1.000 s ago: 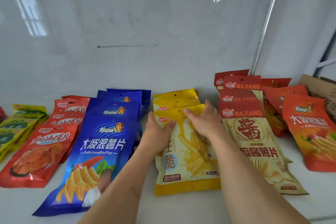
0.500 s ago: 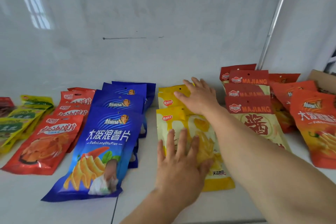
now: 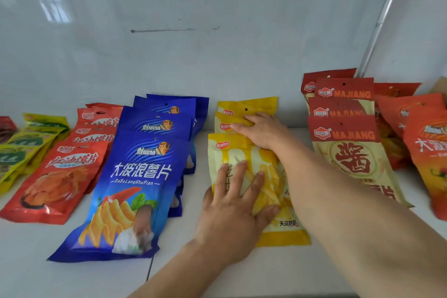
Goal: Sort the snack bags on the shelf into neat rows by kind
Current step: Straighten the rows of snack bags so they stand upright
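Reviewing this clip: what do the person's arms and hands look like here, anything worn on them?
Both forearms are bare as far as the frame shows: no sleeves, gloves, watch or bracelet. No rings show on the left hand or the right hand. Fingernails look short and unpainted. Anything above the forearms is out of view.

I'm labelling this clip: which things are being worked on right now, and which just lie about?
In hand: front yellow bag, under left hand; rear yellow bags, under right hand.
Lying about: blue bags, red bags, MAJIANG bags, green bags.
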